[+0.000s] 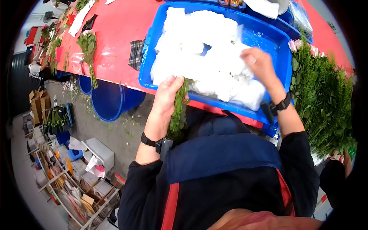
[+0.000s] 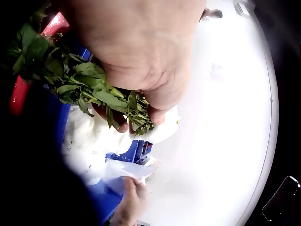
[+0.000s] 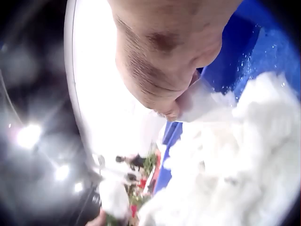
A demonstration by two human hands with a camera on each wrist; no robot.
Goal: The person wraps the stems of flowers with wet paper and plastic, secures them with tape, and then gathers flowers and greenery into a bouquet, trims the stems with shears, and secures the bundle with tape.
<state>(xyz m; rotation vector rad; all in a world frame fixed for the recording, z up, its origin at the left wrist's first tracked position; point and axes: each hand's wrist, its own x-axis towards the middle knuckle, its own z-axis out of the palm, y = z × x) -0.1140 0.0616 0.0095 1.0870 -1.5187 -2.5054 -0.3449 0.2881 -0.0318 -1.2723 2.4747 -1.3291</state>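
My left hand [image 1: 165, 95] grips a bunch of leafy green stems [image 1: 178, 115] at the tray's near edge, leaves hanging toward my body. In the left wrist view, thumb and fingers wrap the stems close to their cut ends, and a white wad [image 2: 164, 129] shows right behind those ends. Over the right side of the blue tray [image 1: 264, 36], my right hand [image 1: 261, 66], blurred, pinches a thin, see-through white sheet [image 3: 202, 101]. Below both hands, wet white cotton-like padding [image 1: 203, 57] fills most of the tray, with some water at the right.
Pink roses with tall greenery [image 1: 320, 96] lie to the right. Another leafy bunch [image 1: 88, 48] and a checked cloth [image 1: 136, 55] are on the red table [image 1: 115, 23]. Blue buckets [image 1: 109, 100] stand below its edge. Scissors [image 1: 229, 3] lie behind the tray; a cluttered rack [image 1: 73, 184] is lower left.
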